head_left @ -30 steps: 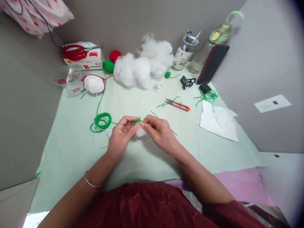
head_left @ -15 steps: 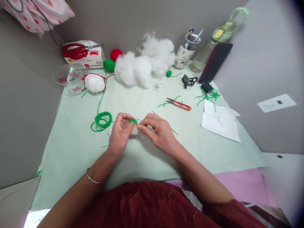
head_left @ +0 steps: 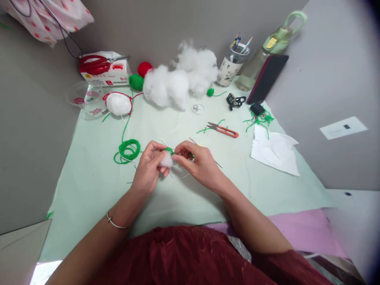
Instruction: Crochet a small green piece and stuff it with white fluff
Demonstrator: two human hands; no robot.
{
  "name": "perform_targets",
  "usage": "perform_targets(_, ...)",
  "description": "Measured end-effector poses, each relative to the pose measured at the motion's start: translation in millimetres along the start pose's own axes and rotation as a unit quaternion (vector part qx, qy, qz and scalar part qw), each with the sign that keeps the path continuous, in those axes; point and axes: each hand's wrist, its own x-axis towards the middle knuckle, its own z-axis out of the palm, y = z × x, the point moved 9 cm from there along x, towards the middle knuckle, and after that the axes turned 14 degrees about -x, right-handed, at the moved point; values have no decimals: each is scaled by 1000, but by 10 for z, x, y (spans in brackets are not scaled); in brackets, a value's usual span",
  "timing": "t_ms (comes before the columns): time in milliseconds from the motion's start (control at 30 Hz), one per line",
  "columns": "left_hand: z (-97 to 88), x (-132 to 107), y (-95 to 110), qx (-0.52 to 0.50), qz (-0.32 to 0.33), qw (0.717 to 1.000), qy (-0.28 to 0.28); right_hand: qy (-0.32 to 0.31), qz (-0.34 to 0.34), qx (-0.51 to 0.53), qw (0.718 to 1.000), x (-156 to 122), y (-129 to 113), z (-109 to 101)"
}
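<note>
Over the middle of the table, my left hand point(head_left: 150, 164) is closed around a small green yarn piece point(head_left: 169, 151) with a tuft of white stuffing point(head_left: 166, 159) against it. My right hand point(head_left: 200, 160) pinches the right side of the green piece; a bit of green shows under its fingers. What exactly lies between those fingertips is partly hidden. White yarn point(head_left: 179, 177) loops below both hands. A coil of green yarn point(head_left: 129, 150) lies left of my left hand. Behind my right hand a thin needle-like stick point(head_left: 219, 164) is partly covered.
Orange thread snips point(head_left: 224, 130) lie beyond my right hand. A heap of white stuffing point(head_left: 178, 81) is at the back, beside green point(head_left: 136, 82) and red yarn balls point(head_left: 145, 69). A phone point(head_left: 267, 80) leans on a bottle point(head_left: 255, 65). Crumpled white paper point(head_left: 274, 150) lies right.
My left hand has turned slightly, so more of the white stuffing shows. My right fingers have curled, with green now visible beneath them. The table things stay put.
</note>
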Motion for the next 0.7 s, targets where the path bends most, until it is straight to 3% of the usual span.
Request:
perform_targets(200,64,-49,-66,4,-4,1000,-13,-29,30,-14,999,10,45,118)
perform_targets(367,72,-50,-62,14,-2,999,-30,-16,52,0,999,-1,74,80)
perform_targets(700,82,-56,-10,45,17,998,-32,-105,25,81,991,-145,-203,110)
